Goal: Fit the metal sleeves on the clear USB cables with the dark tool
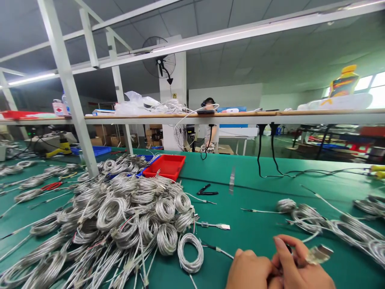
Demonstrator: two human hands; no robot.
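Observation:
My left hand [251, 269] and my right hand [297, 265] are together at the bottom edge, both with fingers curled. The right hand pinches a cable end with a metal plug [321, 253] sticking out to the right. The left hand is closed against the same cable; what it grips is hidden. A big heap of coiled silver cables [120, 216] lies to the left on the green table [246, 228]. A single coil [190, 253] lies nearest my left hand. More coils [331, 224] lie to the right.
A red tray [165, 166] and black pliers [206, 190] lie further back. Red-handled cutters [51, 186] lie at the left. White posts [75, 104] carry a shelf [240, 116] across the table. Black cords [270, 168] hang from it. A person sits behind the shelf.

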